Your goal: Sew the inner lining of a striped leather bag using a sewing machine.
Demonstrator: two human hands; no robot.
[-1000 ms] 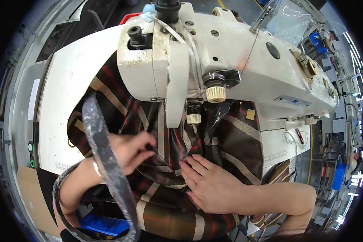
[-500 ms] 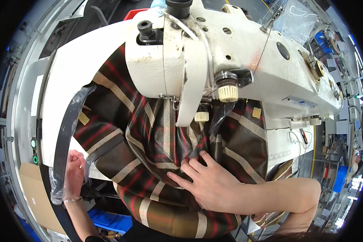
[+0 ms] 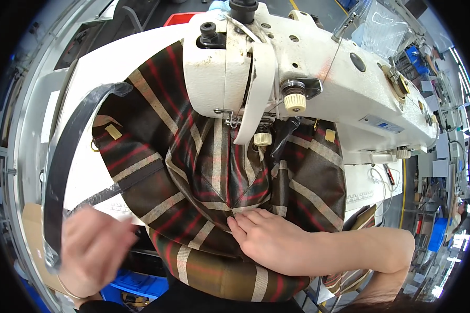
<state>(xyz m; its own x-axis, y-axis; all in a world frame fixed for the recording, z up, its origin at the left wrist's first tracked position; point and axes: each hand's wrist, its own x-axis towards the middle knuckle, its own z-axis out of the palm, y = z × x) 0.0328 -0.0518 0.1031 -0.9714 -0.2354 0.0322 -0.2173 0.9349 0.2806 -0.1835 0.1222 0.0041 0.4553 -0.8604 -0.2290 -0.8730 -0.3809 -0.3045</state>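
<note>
A large dark plaid bag (image 3: pixel 198 261) of shiny coated material, with red and cream stripes, lies bunched under the head of a white sewing machine (image 3: pixel 209 78). My right hand (image 3: pixel 277 242) rests palm down on the bag's folded edge, fingers laid over the material just below the presser area. At the lower left, my left hand (image 3: pixel 96 250) is raised off the bag, smeared by motion, so its fingers cannot be made out. Beside it curves a black strap (image 3: pixel 62 156) in clear plastic wrap, its upper end reaching the bag's left side. The needle is hidden behind the machine's white lever.
The white machine table (image 3: pixel 104 68) runs behind and left of the bag. A blue bin (image 3: pixel 141 284) sits below the table edge, near a cardboard piece (image 3: pixel 34 229). At right are a loose white cable (image 3: pixel 378 182) and more striped pieces (image 3: pixel 357 221).
My left hand has come away from behind the strap, nearer and lower. My right hand's fingers have drawn closer together on the bag. The strap's lower part has swung left.
</note>
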